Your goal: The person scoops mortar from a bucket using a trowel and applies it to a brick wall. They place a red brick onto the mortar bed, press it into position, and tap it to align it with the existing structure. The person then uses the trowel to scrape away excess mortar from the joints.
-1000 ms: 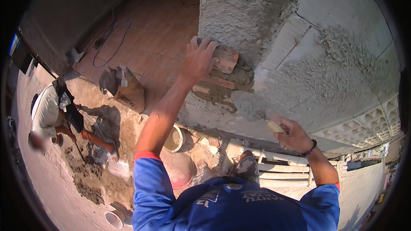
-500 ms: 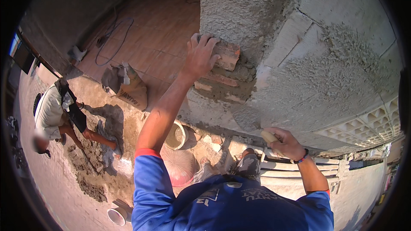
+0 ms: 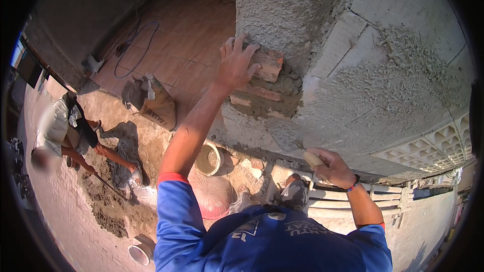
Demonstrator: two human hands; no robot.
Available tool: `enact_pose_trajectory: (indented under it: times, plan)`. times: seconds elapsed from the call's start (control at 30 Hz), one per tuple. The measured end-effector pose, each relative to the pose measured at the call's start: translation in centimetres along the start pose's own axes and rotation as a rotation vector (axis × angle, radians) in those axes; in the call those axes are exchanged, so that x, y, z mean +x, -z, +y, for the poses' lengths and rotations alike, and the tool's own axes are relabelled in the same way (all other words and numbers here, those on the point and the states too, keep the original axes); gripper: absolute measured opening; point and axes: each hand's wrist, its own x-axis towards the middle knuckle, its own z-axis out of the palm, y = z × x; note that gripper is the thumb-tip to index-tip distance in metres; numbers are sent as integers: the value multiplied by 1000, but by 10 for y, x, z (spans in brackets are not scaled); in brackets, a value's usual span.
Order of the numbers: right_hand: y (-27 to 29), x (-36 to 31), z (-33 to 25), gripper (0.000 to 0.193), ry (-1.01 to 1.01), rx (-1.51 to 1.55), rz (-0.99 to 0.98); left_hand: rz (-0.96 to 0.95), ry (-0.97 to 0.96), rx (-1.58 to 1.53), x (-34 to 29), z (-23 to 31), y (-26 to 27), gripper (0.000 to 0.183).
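Note:
My left hand reaches up to a red-orange brick at the base of the rough grey pillar. Its fingers curl over the brick's left end, with the thumb along the near side. Wet mortar surrounds the brick, and more brickwork shows just below. In my right hand is a trowel; the wooden handle sits in my closed fingers. The mortar-smeared trowel blade points left, close to the wall's lower face.
A co-worker bends over a mortar heap at the left with a long-handled tool. Below my left arm stand a bucket and a reddish sack. A torn paper bag lies by the tiled floor.
The trowel has shifted slightly left and up, with its blade nearer the brickwork. My left hand stays at the brick, its fingers a little more spread. The co-worker's upper body and tool have moved.

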Motion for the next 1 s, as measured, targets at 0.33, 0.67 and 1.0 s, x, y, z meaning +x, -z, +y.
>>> enact_pose_trajectory:
  times: [0.33, 0.67, 1.0]
  plan:
    - [-5, 4, -4, 54, -26, 83, -19, -20, 3, 8, 3, 2, 5, 57]
    - [-7, 8, 6, 53, -15, 153, -13, 316, 192, -129, -8, -21, 11, 71]
    - [-11, 6, 24, 57, -134, 124, 30, 528, 1205, -371, -237, -58, -53, 48]
